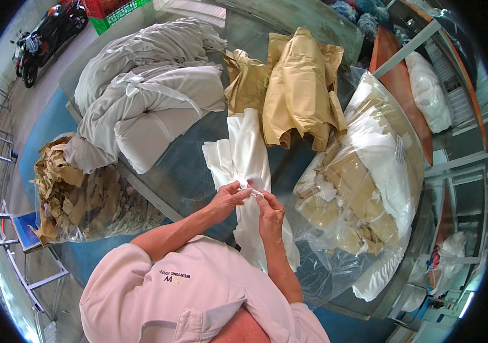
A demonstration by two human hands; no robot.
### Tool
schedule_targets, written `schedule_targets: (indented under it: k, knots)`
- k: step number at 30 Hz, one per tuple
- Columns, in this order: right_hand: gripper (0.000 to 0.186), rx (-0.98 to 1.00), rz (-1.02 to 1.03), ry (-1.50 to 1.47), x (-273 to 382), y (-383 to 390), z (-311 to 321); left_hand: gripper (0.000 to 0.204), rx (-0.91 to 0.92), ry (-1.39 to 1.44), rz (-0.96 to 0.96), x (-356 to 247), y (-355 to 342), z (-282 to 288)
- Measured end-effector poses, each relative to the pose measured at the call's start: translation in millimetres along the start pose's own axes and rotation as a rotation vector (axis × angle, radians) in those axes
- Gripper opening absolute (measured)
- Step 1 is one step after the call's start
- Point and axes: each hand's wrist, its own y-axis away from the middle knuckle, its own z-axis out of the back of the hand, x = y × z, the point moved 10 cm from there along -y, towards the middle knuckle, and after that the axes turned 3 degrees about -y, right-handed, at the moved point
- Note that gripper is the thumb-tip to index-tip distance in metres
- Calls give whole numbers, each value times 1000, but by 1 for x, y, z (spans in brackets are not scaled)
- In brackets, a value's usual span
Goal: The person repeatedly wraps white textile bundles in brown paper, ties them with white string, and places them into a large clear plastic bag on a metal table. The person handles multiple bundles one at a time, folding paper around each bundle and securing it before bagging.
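In front of me a long piece of white cloth [248, 137] lies across the table, gathered at its middle. A thin white strip [257, 192] crosses the gathered spot. My left hand [229, 200] pinches this strip at the gather from the left. On the right, my right hand [269, 210] has its fingertips closed on the strip, very near the left fingertips. Whether a knot is there, I cannot tell. The cloth's far end meets brown paper [245, 80], and its near end runs down beside my right forearm.
Grey-white fabric bundles [166, 111] lie at the far left, above a clear bag of crumpled brown paper [84, 194]. A large brown paper package [300, 86] lies beyond the cloth. To the right is a clear plastic bag [364, 177] with paper and white material.
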Motion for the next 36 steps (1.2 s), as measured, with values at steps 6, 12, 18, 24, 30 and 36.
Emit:
schedule_targets:
  k: [6, 12, 18, 24, 30, 36]
  knots:
    - [8, 9, -15, -322, -11, -6, 8, 21, -77, -127, -161, -19, 1, 4]
    - [5, 14, -22, -297, -21, -9, 16, 27, -68, -73, 86, 2, -3, 7]
    - [8, -50, -75, -315, -31, -16, 24, 21, 123, -46, 137, 9, -6, -2]
    - [10, -76, -41, -328, -30, -19, 27, 17, 172, -183, 101, 9, -5, 6]
    - [13, -310, 33, -228, -14, -21, 100, 14, -387, 129, 156, 32, 2, 89]
    - [16, -481, -11, -171, 17, 2, 155, 15, -631, 291, 118, 29, 46, 134]
